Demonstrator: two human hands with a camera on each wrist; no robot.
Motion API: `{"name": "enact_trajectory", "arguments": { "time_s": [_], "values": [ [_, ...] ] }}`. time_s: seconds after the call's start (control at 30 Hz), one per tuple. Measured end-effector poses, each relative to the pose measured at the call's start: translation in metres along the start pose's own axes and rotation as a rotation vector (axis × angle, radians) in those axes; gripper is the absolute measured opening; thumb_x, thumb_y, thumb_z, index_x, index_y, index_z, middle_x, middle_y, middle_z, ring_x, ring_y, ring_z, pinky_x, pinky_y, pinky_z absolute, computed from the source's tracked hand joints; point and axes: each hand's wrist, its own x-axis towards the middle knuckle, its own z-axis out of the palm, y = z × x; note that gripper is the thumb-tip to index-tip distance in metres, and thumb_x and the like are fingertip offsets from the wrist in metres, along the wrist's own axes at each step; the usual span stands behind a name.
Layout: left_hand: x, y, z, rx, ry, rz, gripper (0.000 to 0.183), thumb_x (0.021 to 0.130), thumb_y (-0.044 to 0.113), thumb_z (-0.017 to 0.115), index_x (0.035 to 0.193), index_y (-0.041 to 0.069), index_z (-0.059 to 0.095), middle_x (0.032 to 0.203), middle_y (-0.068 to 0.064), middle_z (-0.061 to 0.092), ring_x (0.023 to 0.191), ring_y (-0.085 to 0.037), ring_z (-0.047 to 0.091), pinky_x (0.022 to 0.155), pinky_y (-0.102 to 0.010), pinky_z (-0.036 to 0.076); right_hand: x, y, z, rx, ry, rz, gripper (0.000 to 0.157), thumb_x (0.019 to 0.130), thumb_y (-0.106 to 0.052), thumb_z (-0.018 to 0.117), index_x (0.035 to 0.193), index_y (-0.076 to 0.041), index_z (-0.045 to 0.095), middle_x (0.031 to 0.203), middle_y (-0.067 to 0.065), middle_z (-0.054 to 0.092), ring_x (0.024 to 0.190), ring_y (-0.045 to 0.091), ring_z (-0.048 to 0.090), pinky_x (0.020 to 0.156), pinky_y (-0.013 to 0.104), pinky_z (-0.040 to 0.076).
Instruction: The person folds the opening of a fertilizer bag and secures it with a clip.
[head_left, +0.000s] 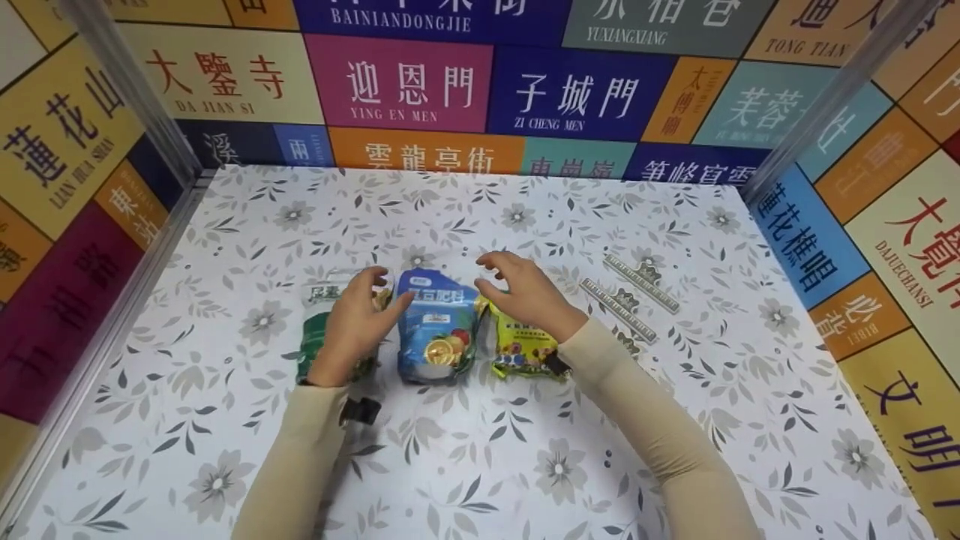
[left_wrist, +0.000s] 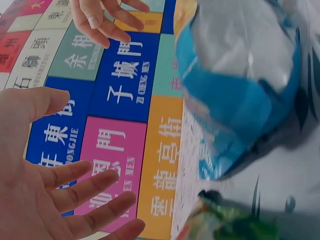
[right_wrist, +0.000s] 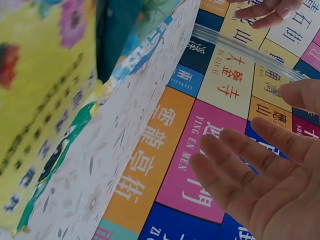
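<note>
Three printed pouches stand side by side in the head view: a green and white one (head_left: 313,337) at left, a blue one with fruit pictures (head_left: 435,322) in the middle, and a yellow one with flower pictures (head_left: 517,349) at right. My left hand (head_left: 356,322) hovers over the green pouch with thumb and fingers spread, covering part of it. Above the yellow pouch's top is my right hand (head_left: 531,296), fingers loosely bent, thumb near the blue pouch's upper right edge. Both wrist views show bare palms, the left (left_wrist: 65,180) and the right (right_wrist: 270,175), holding nothing.
Two long silvery clips (head_left: 641,281) lie slanted on the table to the right of the yellow pouch. The flower-patterned tabletop (head_left: 450,480) is bounded by panels with coloured Chinese lettering (head_left: 397,82) at the back and both sides.
</note>
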Motion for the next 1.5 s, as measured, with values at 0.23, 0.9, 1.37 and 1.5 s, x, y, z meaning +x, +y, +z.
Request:
{"name": "enact_trajectory", "arguments": {
  "time_s": [0.23,0.9,1.37,1.5],
  "values": [
    [0.001,-0.014,-0.016,-0.025,0.009,-0.066,0.065,0.095,0.043,0.064,0.142,0.001,0.046,0.132,-0.023,0.056,0.113,-0.04,0.059,0.093,-0.052,0.047,0.018,-0.017,0.008,0.023,-0.042,-0.021,0.037,0.103,-0.028,0.055,0.133,-0.006,0.057,0.129,0.012,0.061,0.105,0.03,0.063,0.09,0.042,0.051],
    [0.006,-0.047,-0.058,-0.058,-0.001,-0.187,0.072,0.097,0.054,0.055,0.142,-0.001,0.042,0.132,-0.026,0.055,0.12,-0.04,0.053,0.099,-0.054,0.043,0.06,-0.056,0.039,0.131,-0.089,-0.009,0.029,0.102,-0.024,0.058,0.124,-0.005,0.061,0.117,0.012,0.067,0.102,0.023,0.065,0.089,0.035,0.052],
    [0.013,-0.067,-0.07,-0.044,-0.032,-0.275,0.078,0.098,0.056,0.05,0.147,-0.003,0.036,0.138,-0.03,0.049,0.123,-0.043,0.051,0.1,-0.056,0.041,0.083,-0.065,0.059,0.241,-0.204,0.147,0.038,0.103,-0.03,0.054,0.131,-0.005,0.057,0.118,0.014,0.063,0.078,0.016,0.058,0.072,0.034,0.049],
    [0.016,-0.074,-0.073,-0.036,-0.047,-0.327,0.08,0.097,0.058,0.049,0.148,-0.003,0.035,0.141,-0.03,0.046,0.125,-0.044,0.048,0.102,-0.056,0.039,0.088,-0.068,0.064,0.342,-0.216,0.222,0.04,0.103,-0.032,0.054,0.133,-0.006,0.057,0.123,0.011,0.061,0.076,0.018,0.061,0.071,0.042,0.055]
  ]
}}
